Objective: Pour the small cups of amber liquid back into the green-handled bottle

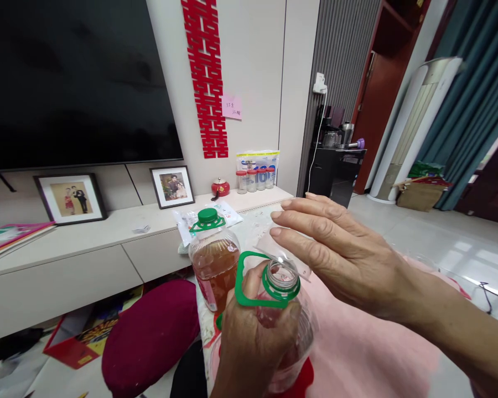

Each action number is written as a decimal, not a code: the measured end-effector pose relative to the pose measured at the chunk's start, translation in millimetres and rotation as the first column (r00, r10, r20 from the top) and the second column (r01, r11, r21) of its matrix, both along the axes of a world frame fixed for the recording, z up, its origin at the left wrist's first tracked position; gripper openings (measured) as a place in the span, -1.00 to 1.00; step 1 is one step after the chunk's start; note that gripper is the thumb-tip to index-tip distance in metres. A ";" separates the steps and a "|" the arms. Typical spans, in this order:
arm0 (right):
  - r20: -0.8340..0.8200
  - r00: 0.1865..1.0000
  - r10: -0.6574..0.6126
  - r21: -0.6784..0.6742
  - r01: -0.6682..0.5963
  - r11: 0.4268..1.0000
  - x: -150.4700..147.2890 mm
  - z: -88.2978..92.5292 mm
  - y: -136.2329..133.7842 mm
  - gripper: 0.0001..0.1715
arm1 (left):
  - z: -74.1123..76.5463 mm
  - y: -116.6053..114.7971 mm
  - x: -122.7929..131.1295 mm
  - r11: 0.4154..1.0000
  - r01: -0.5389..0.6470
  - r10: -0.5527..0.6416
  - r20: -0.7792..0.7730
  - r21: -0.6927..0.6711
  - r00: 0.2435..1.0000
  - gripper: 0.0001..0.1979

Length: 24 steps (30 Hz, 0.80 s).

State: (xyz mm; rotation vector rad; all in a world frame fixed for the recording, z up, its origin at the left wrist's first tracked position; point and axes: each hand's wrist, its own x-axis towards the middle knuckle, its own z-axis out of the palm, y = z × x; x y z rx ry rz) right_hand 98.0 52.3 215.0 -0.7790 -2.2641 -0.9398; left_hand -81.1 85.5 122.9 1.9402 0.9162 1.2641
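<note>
My left hand is wrapped round the shoulder of a clear plastic bottle with a green handle ring and an uncapped neck. My right hand hovers just over that neck, fingers stretched out flat and pointing left. A thin clear plastic piece lies under its fingertips; whether they grip it is unclear. Behind stands a second bottle holding amber liquid, shut with a green cap.
A pink cloth covers the table under the bottles. A dark red cushion sits at lower left. Beyond are a low white TV cabinet with framed photos, small jars and a large black screen.
</note>
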 end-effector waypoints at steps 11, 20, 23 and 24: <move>0.006 1.000 -0.010 0.016 0.010 1.000 -2.1 -1.2 -1.4 -0.62 | 8.1 -1.8 3.4 0.999 -0.051 0.052 0.042 -0.003 0.998 -0.71; -0.524 0.847 -0.090 -0.304 -0.087 0.949 26.1 -29.8 21.0 -0.26 | -23.8 7.4 -15.3 0.995 -0.094 0.097 -0.101 0.035 0.990 -0.59; -0.750 0.568 -0.339 -0.535 -0.220 0.816 44.4 -61.5 38.9 0.03 | -23.4 9.7 -22.8 0.998 -0.062 0.062 -0.060 0.007 0.996 -0.48; -0.761 0.515 -0.394 -0.568 -0.237 0.788 49.6 -73.5 45.3 0.06 | -22.3 9.7 -24.0 0.998 -0.062 0.061 -0.055 -0.007 0.997 -0.44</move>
